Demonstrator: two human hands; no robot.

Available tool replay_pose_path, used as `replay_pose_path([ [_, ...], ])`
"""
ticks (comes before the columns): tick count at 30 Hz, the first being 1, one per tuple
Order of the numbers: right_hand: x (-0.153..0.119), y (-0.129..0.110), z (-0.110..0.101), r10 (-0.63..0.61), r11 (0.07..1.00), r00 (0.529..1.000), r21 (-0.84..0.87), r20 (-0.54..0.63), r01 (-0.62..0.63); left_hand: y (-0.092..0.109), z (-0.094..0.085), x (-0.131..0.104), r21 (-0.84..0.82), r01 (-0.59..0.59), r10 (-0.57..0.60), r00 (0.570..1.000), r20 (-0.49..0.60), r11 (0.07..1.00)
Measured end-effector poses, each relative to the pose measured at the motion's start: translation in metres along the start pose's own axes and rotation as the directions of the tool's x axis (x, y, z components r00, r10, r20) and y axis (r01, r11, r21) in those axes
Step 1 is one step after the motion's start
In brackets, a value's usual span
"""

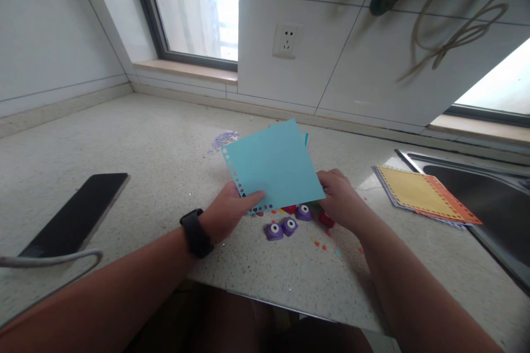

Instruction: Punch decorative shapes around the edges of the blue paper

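Observation:
A light blue sheet point(275, 165) is held tilted above the counter, with small shapes punched along its left edge and part of its lower edge. My left hand point(232, 207) grips the lower left of this sheet, thumb on top. At its lower right corner is my right hand point(342, 198), fingers curled; what they close on is partly hidden. Purple punches point(274, 230) stand on the counter below the sheet, and a red punch point(326, 219) is beneath my right hand. More coloured paper shows behind the sheet's upper edge.
Purple paper bits point(223, 141) lie behind the sheet, and orange bits point(324, 247) near the front. A black flat device point(77, 212) and a cable point(53, 259) are at left. Yellow and orange punched sheets point(418, 187) overlap the sink point(488, 204) at right.

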State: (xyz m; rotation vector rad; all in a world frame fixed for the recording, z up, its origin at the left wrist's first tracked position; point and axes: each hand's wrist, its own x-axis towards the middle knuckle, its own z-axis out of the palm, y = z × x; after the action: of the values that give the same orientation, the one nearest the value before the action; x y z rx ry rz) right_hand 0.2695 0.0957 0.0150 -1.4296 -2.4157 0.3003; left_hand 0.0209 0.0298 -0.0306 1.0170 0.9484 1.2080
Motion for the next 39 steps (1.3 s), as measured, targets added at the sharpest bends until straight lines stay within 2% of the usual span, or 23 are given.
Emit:
replay_pose_path([
  [4,0.003,0.007,-0.004,0.092,0.994,0.983,0.074,-0.16,-0.081,0.0,0.0,0.0,-0.027,0.006,-0.007,1.0,-0.022,1.0],
  [9,0.005,0.023,-0.008,0.236,0.96,0.924,0.218,-0.302,-0.174,0.002,0.002,0.0,-0.049,-0.009,0.006,0.999,-0.048,0.999],
  [13,0.007,0.035,-0.012,0.33,0.933,0.879,0.258,-0.342,-0.25,0.006,0.005,0.0,-0.102,-0.015,0.006,0.997,-0.08,0.995],
  [17,0.007,0.04,-0.016,0.368,0.924,0.864,0.242,-0.344,-0.298,0.011,0.006,0.001,-0.215,-0.049,0.019,0.99,-0.141,0.975],
  [20,0.007,0.043,-0.018,0.373,0.925,0.881,0.193,-0.291,-0.328,0.012,0.005,0.001,-0.278,-0.066,0.022,0.987,-0.157,0.958],
  [25,0.005,0.053,-0.019,0.298,0.951,0.952,0.103,-0.064,-0.291,0.017,0.002,0.0,-0.336,-0.056,-0.005,0.984,-0.179,0.94],
  [30,0.003,0.06,-0.022,0.253,0.955,0.965,0.146,0.067,-0.26,0.021,0.002,-0.001,-0.386,-0.03,-0.043,0.983,-0.178,0.922],
  [39,0.001,0.062,-0.023,0.175,0.966,0.976,0.17,0.127,-0.195,0.021,0.002,0.0,-0.404,-0.017,-0.063,0.981,-0.185,0.914],
])
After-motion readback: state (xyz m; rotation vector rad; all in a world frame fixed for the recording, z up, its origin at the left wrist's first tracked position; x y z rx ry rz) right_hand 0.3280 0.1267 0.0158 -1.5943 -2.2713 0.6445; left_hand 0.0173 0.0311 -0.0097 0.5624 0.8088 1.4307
